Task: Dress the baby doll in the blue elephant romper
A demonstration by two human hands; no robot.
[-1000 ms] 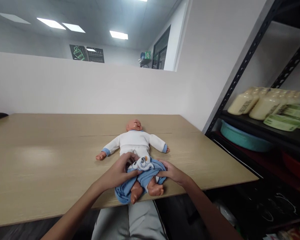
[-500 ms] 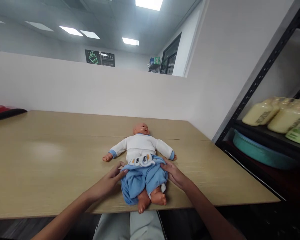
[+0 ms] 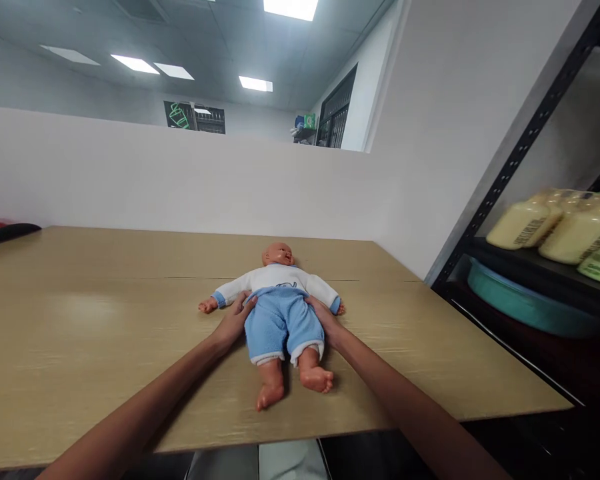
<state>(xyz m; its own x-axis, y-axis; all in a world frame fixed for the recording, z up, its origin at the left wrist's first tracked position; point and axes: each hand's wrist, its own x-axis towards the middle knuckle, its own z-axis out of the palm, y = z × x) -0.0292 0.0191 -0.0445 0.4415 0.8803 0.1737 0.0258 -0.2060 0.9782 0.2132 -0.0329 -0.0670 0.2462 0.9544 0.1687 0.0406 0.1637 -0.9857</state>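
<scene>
The doll (image 3: pixel 273 274) is supported by the table (image 3: pixel 105 347); the blue trousers (image 3: pixel 267 327), around the doll's hips, are gripped at either side of its waist by left hand (image 3: pixel 233 323) and right hand (image 3: pixel 327 323), thumbs closed on cloth; other fingers are partly hidden.

Bright ceiling panels (image 3: pixel 256 84) leave pale glare on the tabletop (image 3: pixel 130 320); the lower right is dim.
</scene>
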